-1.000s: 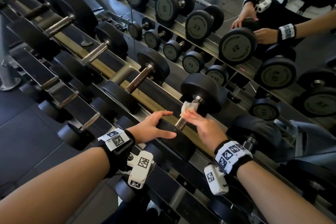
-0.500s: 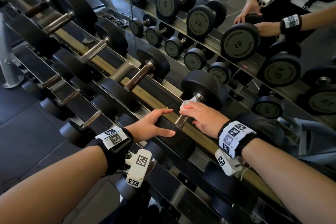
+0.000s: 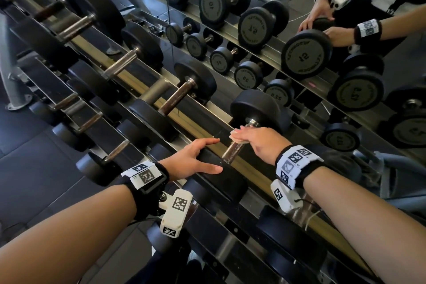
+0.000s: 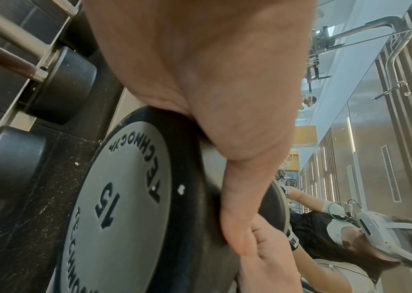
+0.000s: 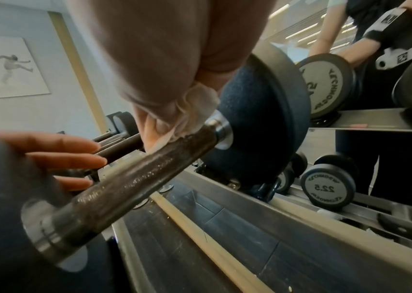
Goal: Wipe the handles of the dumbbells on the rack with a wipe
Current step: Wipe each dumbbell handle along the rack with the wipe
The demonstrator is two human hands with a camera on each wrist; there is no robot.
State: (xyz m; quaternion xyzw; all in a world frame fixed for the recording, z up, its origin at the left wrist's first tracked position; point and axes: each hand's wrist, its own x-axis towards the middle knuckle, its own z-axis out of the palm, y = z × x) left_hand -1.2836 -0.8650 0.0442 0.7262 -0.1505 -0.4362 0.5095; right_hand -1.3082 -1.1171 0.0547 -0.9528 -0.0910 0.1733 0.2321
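Observation:
A black dumbbell lies across the top tier of the rack (image 3: 202,127), its worn metal handle (image 3: 231,153) running to the far weight head (image 3: 255,108). My right hand (image 3: 251,140) curls over the upper end of the handle and presses a white wipe (image 3: 235,135) against it. In the right wrist view the crumpled wipe (image 5: 195,111) sits between my fingers and the handle (image 5: 144,174), close to the far collar. My left hand (image 3: 198,159) rests with straight fingers on the near weight head (image 3: 221,175), marked 15 in the left wrist view (image 4: 124,198).
More dumbbells line the top tier to the left, the nearest one (image 3: 179,97) a hand's width away. Smaller dumbbells (image 3: 92,120) fill the lower tier. A mirror (image 3: 306,53) behind the rack reflects the weights and my arms. Dark floor (image 3: 34,168) lies to the left.
My right hand has rolled over the top of the handle and slid the wipe up toward the far weight head. The left hand has stayed on the near weight head.

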